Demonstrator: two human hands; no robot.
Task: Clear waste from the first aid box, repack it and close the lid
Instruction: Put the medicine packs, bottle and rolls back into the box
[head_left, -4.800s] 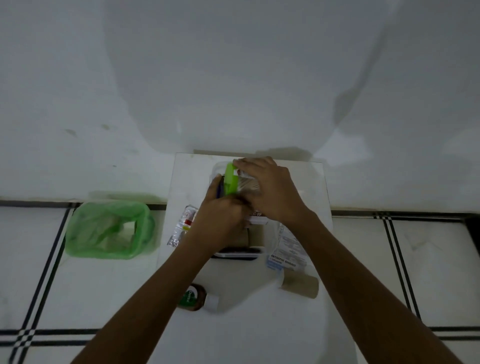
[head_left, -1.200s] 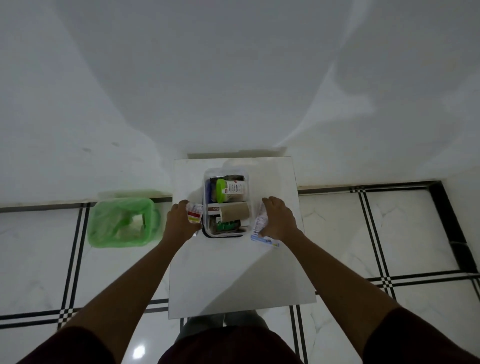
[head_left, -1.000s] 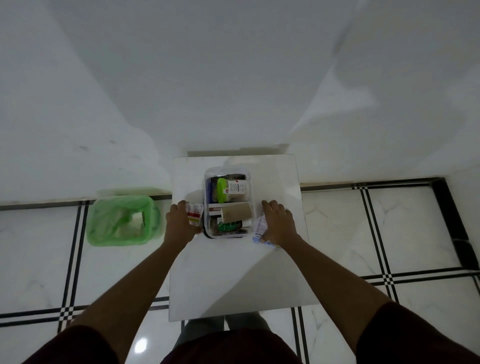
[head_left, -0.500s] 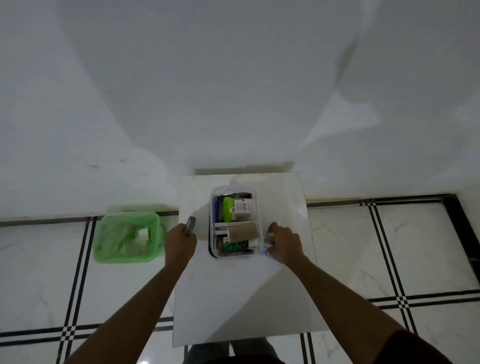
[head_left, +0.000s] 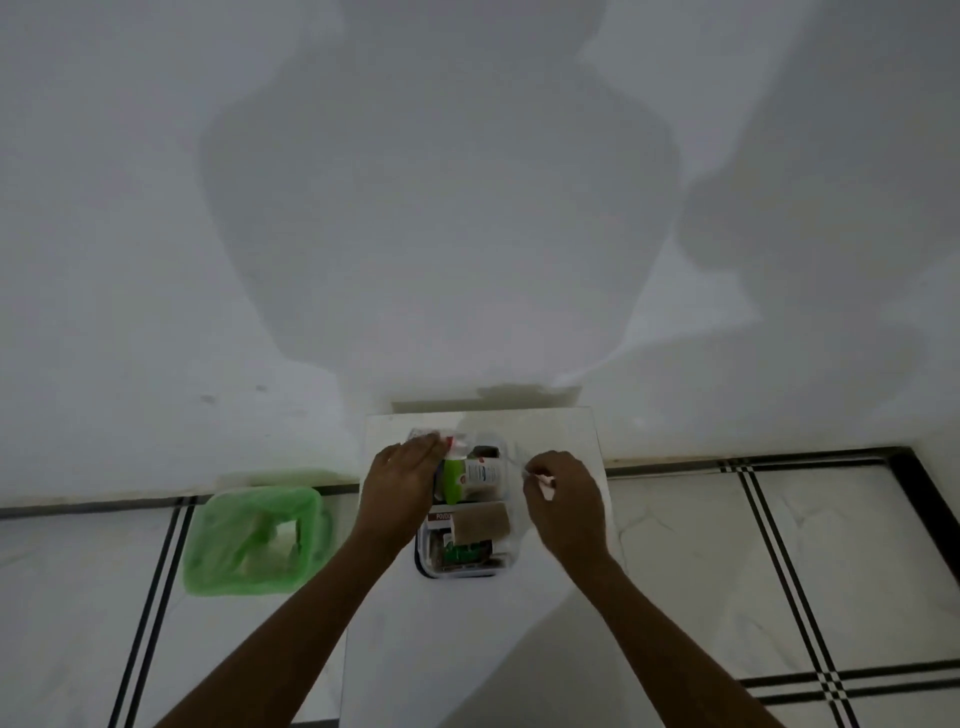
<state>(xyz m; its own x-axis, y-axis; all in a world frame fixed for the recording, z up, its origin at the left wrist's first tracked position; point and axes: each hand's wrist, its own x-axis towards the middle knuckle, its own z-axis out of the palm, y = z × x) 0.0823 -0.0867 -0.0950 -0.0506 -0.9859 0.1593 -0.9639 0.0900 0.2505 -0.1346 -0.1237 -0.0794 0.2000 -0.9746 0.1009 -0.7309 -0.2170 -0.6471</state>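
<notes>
Repacking looks nearly finished, judging by how full the first aid box (head_left: 467, 519) is and how bare the white desk (head_left: 478, 649) around it lies; the lid is not yet on, and I cannot make out a lid for certain, though a clear glint shows at the far rim. The box sits at the far middle of the desk, open. Inside, toward the far end, lies a white bottle with a green cap (head_left: 470, 475); nearer, a brown roll (head_left: 482, 522) rests across the middle above a red-labelled packet, and a green-labelled item (head_left: 460, 552) fills the near end. The left hand (head_left: 400, 488) is curled over the far left corner of the box with a small clear packet (head_left: 451, 441) with a red mark at its fingertips, apparently being tucked in. The right hand (head_left: 563, 499), just beside the right wall, is pinched on something small and white (head_left: 540, 480), too blurred to name. A green-lined bin (head_left: 257, 540) stands on the floor, left of the desk, holding pale scraps, so waste seems cleared. Closing remains.
</notes>
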